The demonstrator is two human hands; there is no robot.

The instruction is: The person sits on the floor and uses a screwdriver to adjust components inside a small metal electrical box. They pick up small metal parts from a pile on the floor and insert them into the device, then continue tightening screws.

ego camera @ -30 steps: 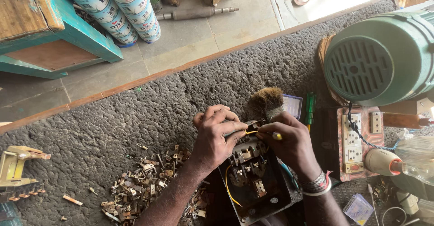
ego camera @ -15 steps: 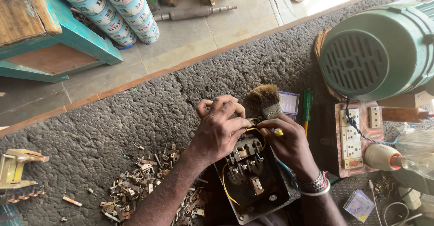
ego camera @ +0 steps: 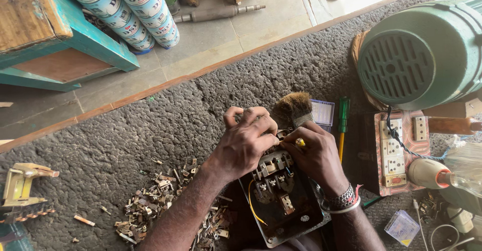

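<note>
Since the earlier frame we have slid our left hand [ego camera: 247, 143] further over the upper end of the rusty black metal switch box [ego camera: 282, 196] with its grey terminal blocks. Its fingers curl down onto the top terminals; whether they pinch anything, we cannot tell. Our right hand [ego camera: 314, 153], just right of the box, grips a yellow-handled tool [ego camera: 299, 142]. A worn bristle brush [ego camera: 293, 108] lies just above the box, and brass scraps [ego camera: 160, 206] lie to its left.

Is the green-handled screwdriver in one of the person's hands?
No, the green-handled screwdriver lies on the grey mat, beside the right hand.
</note>
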